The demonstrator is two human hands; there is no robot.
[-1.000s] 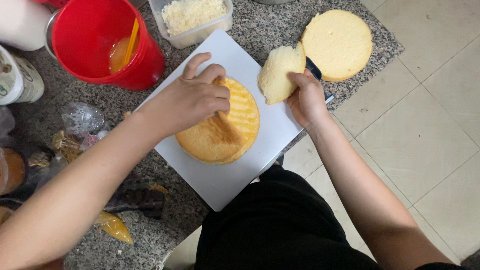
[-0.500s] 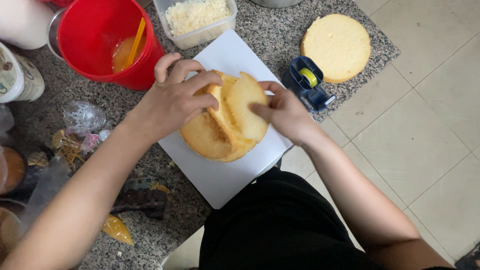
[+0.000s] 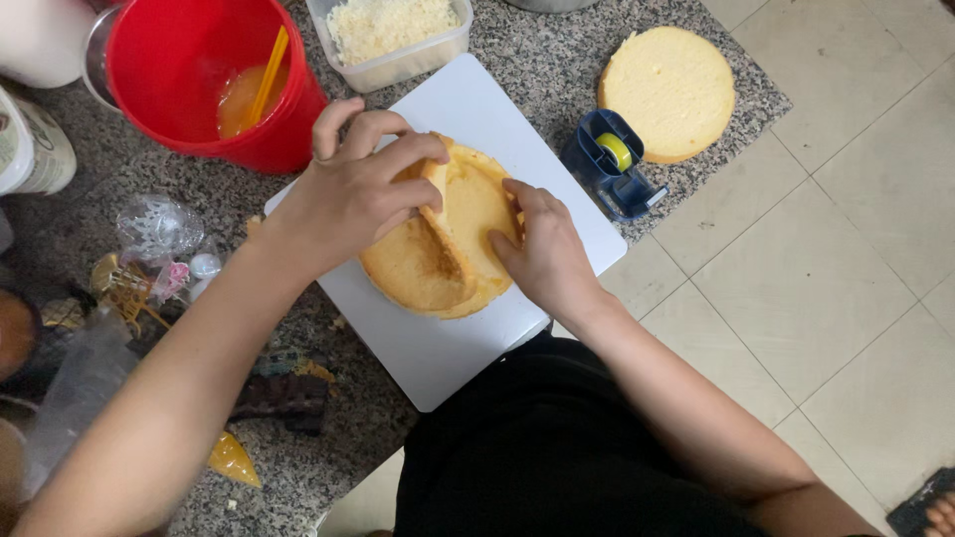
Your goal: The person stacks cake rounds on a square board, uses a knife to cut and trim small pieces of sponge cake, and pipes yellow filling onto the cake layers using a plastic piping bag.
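A round yellow sponge cake layer (image 3: 418,273) lies on a white square board (image 3: 438,353). On it stands a cut cake piece (image 3: 473,214), tilted on edge. My left hand (image 3: 353,194) pinches the piece's upper edge from the left. On the right, my right hand (image 3: 542,254) presses its fingers against the same piece. Both hands are on the cake at the board's middle.
A red bucket (image 3: 184,109) with orange liquid and a yellow stick stands at the back left. A clear tub of white shreds (image 3: 393,30) sits behind the board. A blue tape dispenser (image 3: 609,169) and a second cake round (image 3: 668,89) lie right. Wrappers clutter the left counter.
My right hand carried the cut cake piece from the right of the board onto the round layer, uncovering the tape dispenser. Both hands now hold it there on edge.
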